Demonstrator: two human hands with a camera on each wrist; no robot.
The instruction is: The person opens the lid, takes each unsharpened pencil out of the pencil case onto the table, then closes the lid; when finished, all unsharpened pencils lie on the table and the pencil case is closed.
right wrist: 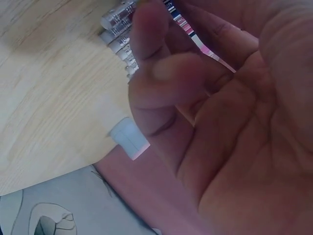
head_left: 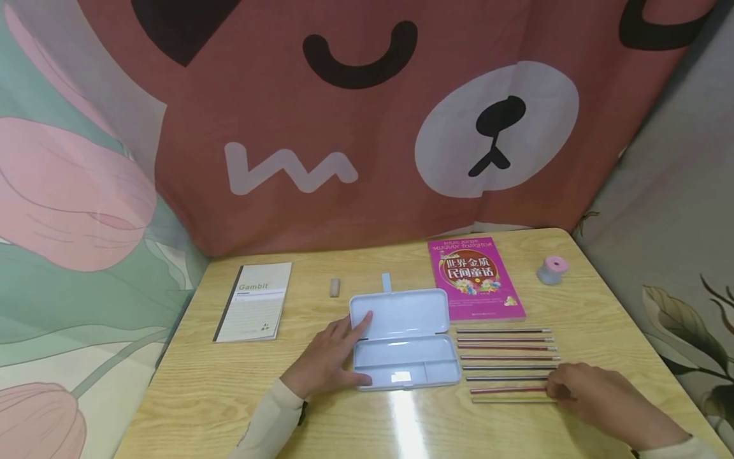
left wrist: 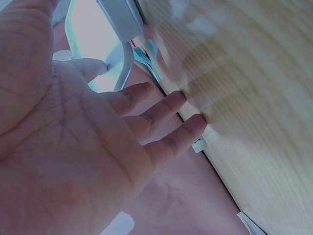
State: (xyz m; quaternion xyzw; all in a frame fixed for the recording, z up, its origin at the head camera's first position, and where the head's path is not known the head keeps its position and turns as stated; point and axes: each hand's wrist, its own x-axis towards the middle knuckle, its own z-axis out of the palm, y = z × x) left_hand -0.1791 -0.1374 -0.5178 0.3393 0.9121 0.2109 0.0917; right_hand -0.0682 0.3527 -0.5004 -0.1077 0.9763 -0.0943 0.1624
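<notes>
A pale blue pencil case [head_left: 401,363] lies with its lid [head_left: 398,312] raised, its compartments facing up. My left hand [head_left: 327,357] rests at its left side, index finger on the lid's inner face and thumb at the tray's near left corner. The other fingers stretch out over the table in the left wrist view. Right of the case lies a row of several dark and red pencils [head_left: 504,357]. My right hand [head_left: 596,395] covers the right ends of the nearest ones, its fingers curled; I cannot tell whether they pinch a pencil. White-tipped pencil ends [right wrist: 115,22] show beside its fingertips.
A white notebook [head_left: 255,303] lies at the left, with a small eraser-like block [head_left: 335,287] between it and the case. Behind the pencils is a magenta book [head_left: 482,299], partly behind the lid. A pink-topped round item [head_left: 553,270] stands at the back right, near the table's edge.
</notes>
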